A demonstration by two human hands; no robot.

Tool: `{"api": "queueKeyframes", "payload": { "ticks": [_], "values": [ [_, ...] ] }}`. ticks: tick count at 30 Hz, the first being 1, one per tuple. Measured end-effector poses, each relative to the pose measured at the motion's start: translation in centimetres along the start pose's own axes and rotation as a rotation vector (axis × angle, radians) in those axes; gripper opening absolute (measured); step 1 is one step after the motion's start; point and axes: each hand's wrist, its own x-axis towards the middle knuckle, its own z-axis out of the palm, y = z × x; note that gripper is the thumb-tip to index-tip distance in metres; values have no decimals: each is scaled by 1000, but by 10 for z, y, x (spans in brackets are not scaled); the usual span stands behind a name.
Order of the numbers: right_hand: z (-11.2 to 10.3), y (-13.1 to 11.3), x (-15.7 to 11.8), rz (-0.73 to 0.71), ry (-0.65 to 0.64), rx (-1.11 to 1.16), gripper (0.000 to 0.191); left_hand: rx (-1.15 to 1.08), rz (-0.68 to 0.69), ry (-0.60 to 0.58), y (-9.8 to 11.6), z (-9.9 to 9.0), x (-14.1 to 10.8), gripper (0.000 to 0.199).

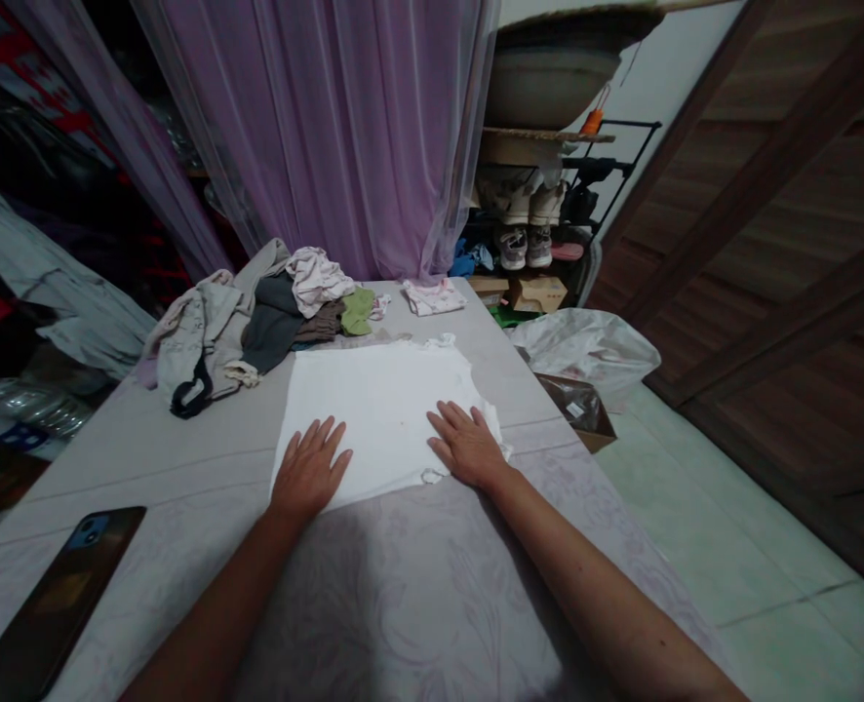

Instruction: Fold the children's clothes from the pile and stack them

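A white cloth garment (380, 409) lies spread flat on a bed with a pale lilac floral sheet (395, 604), its edges slightly crumpled at the top and lower right. My left hand (311, 470) rests palm down on its near left part, fingers apart. My right hand (467, 445) lies flat on its right side, also with spread fingers. Neither hand grips anything. Beyond the garment sits a heap of folded and crumpled clothes (249, 322) in grey, dark and pink tones. A small pink garment (433, 297) lies by itself at the far edge.
A smartphone (58, 604) lies face down at the near left of the bed. A sheer lilac curtain (322, 127) hangs behind it. To the right stand a shoe rack with sneakers (524, 244), a white plastic bag (585, 351) and a cardboard box (578, 414) on the tiled floor.
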Motion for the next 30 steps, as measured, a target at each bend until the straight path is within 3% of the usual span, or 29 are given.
{"api": "queueKeyframes", "payload": {
  "ticks": [5, 9, 12, 16, 21, 30],
  "values": [
    [-5, 31, -30, 62, 56, 13, 48, 42, -54, -83, -33, -9, -13, 52],
    [-7, 14, -48, -6, 182, 135, 41, 45, -48, -88, -35, -15, -21, 51],
    [-9, -13, -54, -123, 248, 186, 28, 55, -41, -45, -21, -18, -25, 48],
    [-11, -37, -56, -41, 232, 156, 23, -23, 92, -10, 11, -15, -27, 46],
    [-8, -47, -53, 34, 197, 177, 23, -109, 187, -40, 48, -4, -24, 42],
    [-1, -55, -54, 152, 239, 294, 17, -98, 149, -79, 58, -1, -24, 44]
  ]
}}
